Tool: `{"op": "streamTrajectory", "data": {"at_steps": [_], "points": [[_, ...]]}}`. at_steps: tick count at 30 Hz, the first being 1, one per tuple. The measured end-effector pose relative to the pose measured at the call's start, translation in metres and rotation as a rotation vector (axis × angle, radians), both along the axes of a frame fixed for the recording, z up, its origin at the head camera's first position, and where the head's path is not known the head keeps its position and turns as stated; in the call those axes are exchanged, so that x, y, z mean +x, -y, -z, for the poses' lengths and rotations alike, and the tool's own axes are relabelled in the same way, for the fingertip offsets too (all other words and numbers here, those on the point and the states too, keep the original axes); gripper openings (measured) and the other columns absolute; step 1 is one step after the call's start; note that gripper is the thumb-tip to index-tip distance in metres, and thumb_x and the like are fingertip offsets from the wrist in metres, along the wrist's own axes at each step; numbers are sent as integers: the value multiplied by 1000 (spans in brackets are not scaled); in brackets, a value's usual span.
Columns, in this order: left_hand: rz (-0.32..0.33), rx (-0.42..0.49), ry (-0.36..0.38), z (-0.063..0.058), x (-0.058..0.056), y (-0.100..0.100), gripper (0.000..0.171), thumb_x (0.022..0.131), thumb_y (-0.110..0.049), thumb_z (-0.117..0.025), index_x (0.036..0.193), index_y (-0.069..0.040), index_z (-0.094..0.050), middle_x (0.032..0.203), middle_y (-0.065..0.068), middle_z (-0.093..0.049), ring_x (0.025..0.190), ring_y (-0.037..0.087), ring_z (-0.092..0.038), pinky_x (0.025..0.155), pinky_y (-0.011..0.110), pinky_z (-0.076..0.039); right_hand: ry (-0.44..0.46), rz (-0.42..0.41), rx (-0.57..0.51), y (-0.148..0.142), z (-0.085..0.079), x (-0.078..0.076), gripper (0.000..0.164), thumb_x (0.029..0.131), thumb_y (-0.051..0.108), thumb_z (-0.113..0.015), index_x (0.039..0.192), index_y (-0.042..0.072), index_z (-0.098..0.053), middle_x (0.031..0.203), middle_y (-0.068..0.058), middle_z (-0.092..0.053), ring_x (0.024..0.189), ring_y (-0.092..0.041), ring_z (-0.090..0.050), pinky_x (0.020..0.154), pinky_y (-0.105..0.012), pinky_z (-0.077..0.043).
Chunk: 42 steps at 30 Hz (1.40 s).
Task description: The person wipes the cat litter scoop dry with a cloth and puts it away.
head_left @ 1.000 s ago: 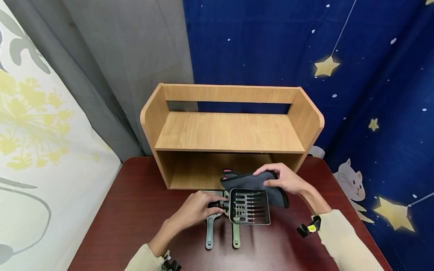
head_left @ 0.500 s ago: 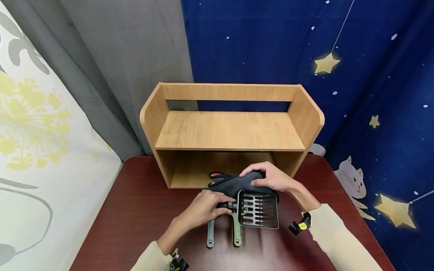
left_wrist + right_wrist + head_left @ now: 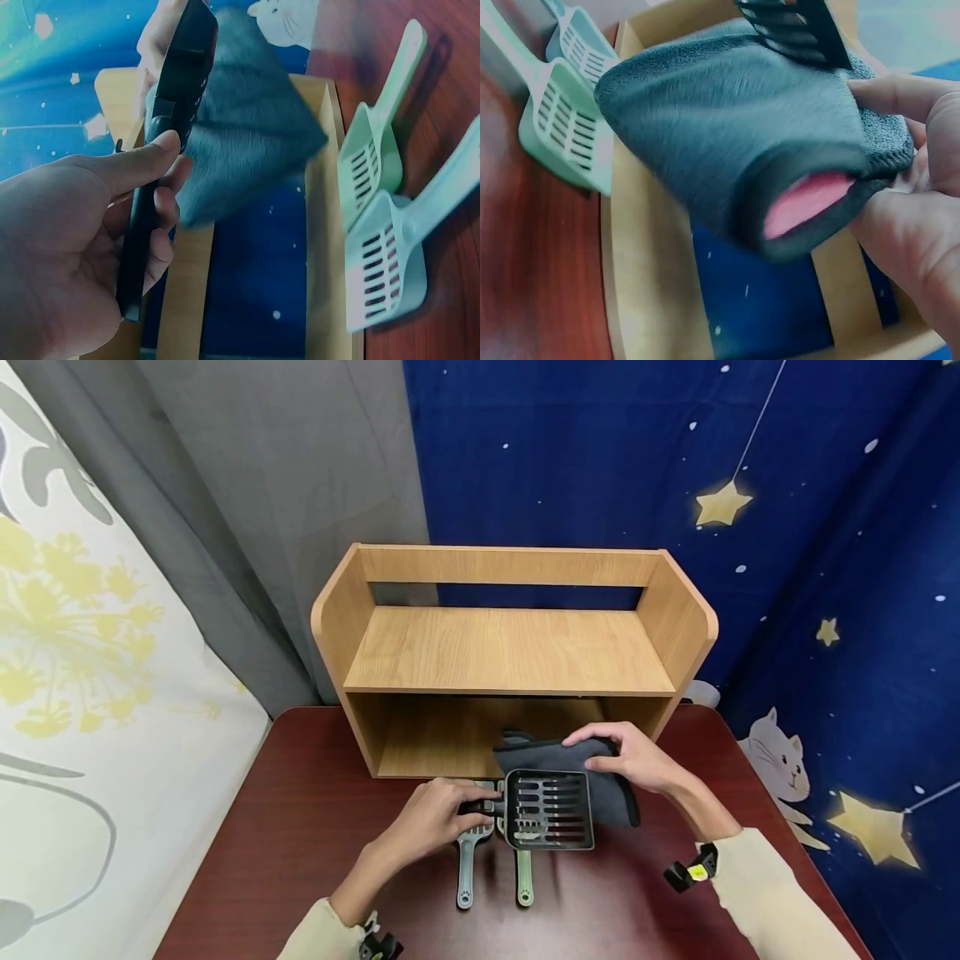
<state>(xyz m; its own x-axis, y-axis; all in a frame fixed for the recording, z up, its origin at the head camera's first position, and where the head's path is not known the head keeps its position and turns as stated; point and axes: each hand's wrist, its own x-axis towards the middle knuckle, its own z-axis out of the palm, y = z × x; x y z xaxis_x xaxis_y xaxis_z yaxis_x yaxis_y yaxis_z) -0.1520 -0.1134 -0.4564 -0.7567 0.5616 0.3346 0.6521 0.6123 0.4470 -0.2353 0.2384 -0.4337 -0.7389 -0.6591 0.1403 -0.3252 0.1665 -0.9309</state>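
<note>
In the head view my left hand [image 3: 427,820] grips the handle of a black slotted litter scoop [image 3: 551,842], held above the table. The left wrist view shows thumb and fingers wrapped round that black handle. My right hand [image 3: 630,758] pinches a folded dark grey cloth [image 3: 615,797] with black edging, just behind and beside the scoop's basin. A pink inner face shows at the cloth's fold [image 3: 810,199] in the right wrist view. In that view the scoop's slotted end [image 3: 799,34] overlaps the cloth; contact between them cannot be told.
A blue-grey litter scoop [image 3: 465,877] and a pale green one [image 3: 523,881] lie on the red-brown table [image 3: 300,860], partly hidden below the left hand and black scoop. Behind them stands a two-tier wooden shelf [image 3: 510,647]. Curtains hang behind and at both sides.
The cloth and right hand moved left behind the scoop, then back right. The black scoop shifted slightly right and then back left. Both hands kept their hold; the two table scoops stayed put.
</note>
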Motion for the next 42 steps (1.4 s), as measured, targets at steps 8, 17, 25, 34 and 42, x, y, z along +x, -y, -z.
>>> {"op": "streamTrajectory", "data": {"at_steps": [8,17,25,34,42], "points": [[-96,18,-22,5,-2,14,34,86,-19,-89,119,-13,-81,113,-1,-81,78,3,-66,65,29,-54,121,60,-236,-29,13,7,36,99,-11,-62,134,-11,-61,120,-8,-74,103,-17,-72,86,-33,-61],[-164,85,-101,17,-5,21,34,84,-13,-90,116,-13,-81,107,0,-81,77,8,-71,64,31,-55,202,90,-465,-36,20,14,47,99,-18,-50,135,7,-68,124,-1,-71,110,-13,-67,89,-27,-57],[-108,236,-167,19,-9,12,37,80,-6,-91,116,-9,-81,100,-1,-80,72,3,-64,65,28,-55,375,-69,-728,-17,22,21,55,101,-18,-37,138,13,-65,132,0,-64,115,-13,-63,99,-21,-46],[22,401,-91,12,-10,-6,36,82,0,-88,117,-4,-80,106,4,-80,98,16,-76,84,29,-60,553,-361,-985,12,26,16,57,102,-20,-27,144,4,-57,130,-12,-68,113,-21,-69,91,-29,-59],[105,487,-102,10,-10,-17,37,83,4,-86,119,-1,-78,109,8,-80,100,22,-77,89,28,-60,557,-441,-1003,26,30,14,55,103,-18,-28,144,5,-56,129,-11,-70,109,-19,-70,89,-28,-58]]}}
